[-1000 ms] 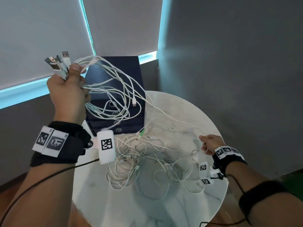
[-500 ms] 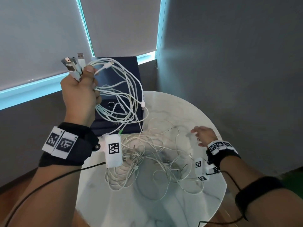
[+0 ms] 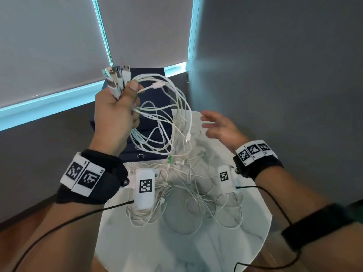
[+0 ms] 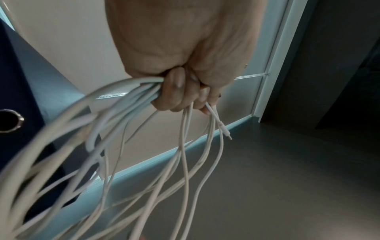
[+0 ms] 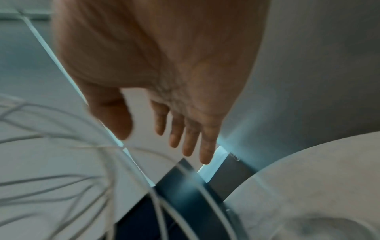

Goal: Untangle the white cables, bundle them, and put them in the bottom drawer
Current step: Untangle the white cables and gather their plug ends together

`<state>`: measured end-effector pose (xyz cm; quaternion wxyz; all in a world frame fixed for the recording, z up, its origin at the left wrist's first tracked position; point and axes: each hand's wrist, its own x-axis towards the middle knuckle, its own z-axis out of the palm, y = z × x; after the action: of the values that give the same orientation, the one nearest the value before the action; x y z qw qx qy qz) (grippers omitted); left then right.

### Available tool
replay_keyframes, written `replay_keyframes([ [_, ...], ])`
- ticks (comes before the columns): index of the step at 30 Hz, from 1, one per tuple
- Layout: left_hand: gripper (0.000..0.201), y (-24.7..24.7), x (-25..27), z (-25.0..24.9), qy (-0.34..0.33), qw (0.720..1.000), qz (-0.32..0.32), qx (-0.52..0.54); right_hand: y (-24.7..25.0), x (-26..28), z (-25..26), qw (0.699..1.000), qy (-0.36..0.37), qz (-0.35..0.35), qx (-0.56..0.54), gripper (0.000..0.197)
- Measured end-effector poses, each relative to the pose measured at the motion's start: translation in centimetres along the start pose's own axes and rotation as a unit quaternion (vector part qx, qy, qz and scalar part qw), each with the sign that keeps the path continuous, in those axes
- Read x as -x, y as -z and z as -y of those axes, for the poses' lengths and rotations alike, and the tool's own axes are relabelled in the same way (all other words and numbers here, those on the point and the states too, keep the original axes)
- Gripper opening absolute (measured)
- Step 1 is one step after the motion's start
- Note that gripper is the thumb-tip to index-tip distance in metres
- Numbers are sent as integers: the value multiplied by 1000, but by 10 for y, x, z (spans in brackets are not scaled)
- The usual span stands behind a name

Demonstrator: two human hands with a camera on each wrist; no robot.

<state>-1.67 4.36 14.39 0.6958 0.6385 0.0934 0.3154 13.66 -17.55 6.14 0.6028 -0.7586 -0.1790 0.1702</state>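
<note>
My left hand (image 3: 117,110) is raised above the table and grips a bunch of white cables (image 3: 163,114), their USB plugs (image 3: 115,77) sticking up past the thumb. In the left wrist view the curled fingers (image 4: 179,91) clamp the cables (image 4: 127,123), whose loops hang down. More white cables lie tangled (image 3: 184,187) on the round marble table (image 3: 196,250). My right hand (image 3: 220,128) hovers with straight, spread fingers (image 5: 191,134) just right of the hanging loops, holding nothing. The dark blue drawer unit (image 3: 149,83) stands behind the cables.
The drawer unit has round metal pull rings (image 3: 140,155) on its front and sits at the table's far left edge. Grey walls and window blinds (image 3: 49,46) close in behind. Wooden floor (image 3: 29,218) shows to the lower left of the table.
My left hand has carried its cable bunch to the right, toward the middle. My right hand has let go, risen from the table's right side and opened beside the loops.
</note>
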Motion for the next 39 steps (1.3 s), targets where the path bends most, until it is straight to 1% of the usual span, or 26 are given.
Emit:
replay_keyframes([
  [2,30,-5,1,-6,-10,1000,21,7,-19,6,12,992,51,113,9,81],
  [3,29,-7,2,-9,-14,999,29,14,-31,8,17,986,65,151,29,87],
  [4,28,-8,2,-12,-18,999,35,22,-40,8,21,982,68,169,51,82],
  [5,27,-9,3,-16,-24,998,40,30,-49,6,23,981,65,174,63,67],
  [7,26,-8,4,-25,-37,997,41,49,-59,1,20,983,62,146,92,25],
  [8,27,-6,5,-30,-45,996,39,61,-59,-2,16,984,58,120,117,13],
  [9,27,-3,5,-34,-54,995,35,73,-56,-5,10,985,47,102,130,13],
  [12,28,8,3,-45,-81,992,22,95,-45,-4,-14,991,-9,83,100,20],
  [16,27,22,-2,-46,-93,991,-5,92,-29,9,-67,981,-94,66,159,25],
  [18,27,25,-2,-42,-92,991,-21,90,-18,11,-96,964,-127,68,225,29],
  [20,27,27,-3,-39,-87,992,-34,91,-10,16,-115,925,-166,90,328,32],
  [21,27,27,-4,-38,-85,992,-36,91,-6,19,-120,908,-194,96,360,32],
  [22,27,28,-4,-37,-83,992,-37,89,-1,21,-122,899,-226,88,365,31],
  [23,28,27,-5,-35,-81,992,-34,87,2,23,-118,901,-260,67,341,31],
  [24,28,27,-5,-33,-78,993,-30,84,5,21,-113,915,-289,32,278,36],
  [25,29,25,-5,-31,-73,994,-24,82,7,17,-104,933,-309,-8,185,41],
  [26,29,24,-4,-28,-65,994,-19,81,9,13,-90,947,-306,-49,82,44],
  [27,28,21,-4,-25,-56,995,-16,79,11,6,-73,955,-283,-92,-11,44],
  [28,25,19,-3,-21,-45,996,-14,75,14,-2,-53,957,-239,-138,-95,41],
  [30,21,13,-2,-14,-27,998,-9,62,25,-13,-6,951,-112,-195,-214,34],
  [31,21,10,-3,-10,-21,998,-4,54,32,-17,18,951,-51,-193,-235,32],
  [32,21,8,-2,-6,-17,999,1,45,39,-18,41,955,4,-174,-240,30],
  [33,21,6,-2,-3,-14,999,6,37,45,-17,62,958,51,-152,-238,28],
  [35,20,2,-2,3,-8,999,15,30,56,-12,100,953,135,-117,-243,27],
  [37,21,-2,-1,8,-3,999,22,28,63,-6,136,933,217,-98,-271,25],
  [39,20,-5,-1,15,1,999,27,21,76,-8,162,902,297,-123,-289,16],
])
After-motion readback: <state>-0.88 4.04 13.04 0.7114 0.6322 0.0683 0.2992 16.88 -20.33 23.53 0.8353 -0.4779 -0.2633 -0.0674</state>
